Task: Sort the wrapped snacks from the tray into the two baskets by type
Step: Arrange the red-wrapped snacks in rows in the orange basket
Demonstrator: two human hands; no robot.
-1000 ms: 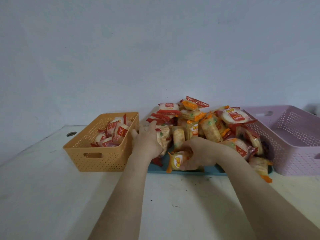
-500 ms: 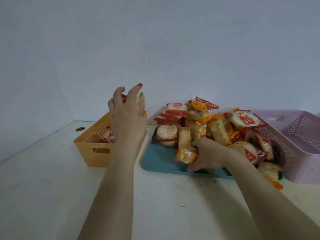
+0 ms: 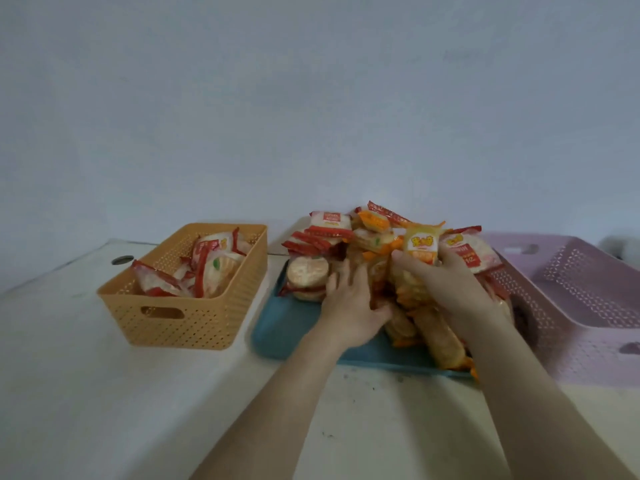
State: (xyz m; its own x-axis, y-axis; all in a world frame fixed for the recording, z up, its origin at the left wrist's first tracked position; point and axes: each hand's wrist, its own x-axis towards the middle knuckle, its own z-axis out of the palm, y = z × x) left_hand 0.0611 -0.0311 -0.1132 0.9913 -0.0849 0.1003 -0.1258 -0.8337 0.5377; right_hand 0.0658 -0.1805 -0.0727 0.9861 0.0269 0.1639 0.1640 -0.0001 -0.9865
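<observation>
Left hand (image 3: 349, 299), raised over the orange basket (image 3: 180, 327) with a red-wrapped snack 0.5 s ago, is back at the tray (image 3: 287, 336), fingers straight against the snack pile (image 3: 329, 233), holding nothing; judged: that snack went in. Right hand (image 3: 453, 282) has risen, gripping a yellow packet (image 3: 420, 245) atop the pile, near the pink basket (image 3: 588, 306), its likely destination. Pile sits between the 2 baskets, mostly unsorted.

The orange basket (image 3: 180, 327) and lilac basket (image 3: 588, 358) are lattice-patterned, the tray (image 3: 287, 336) teal.
</observation>
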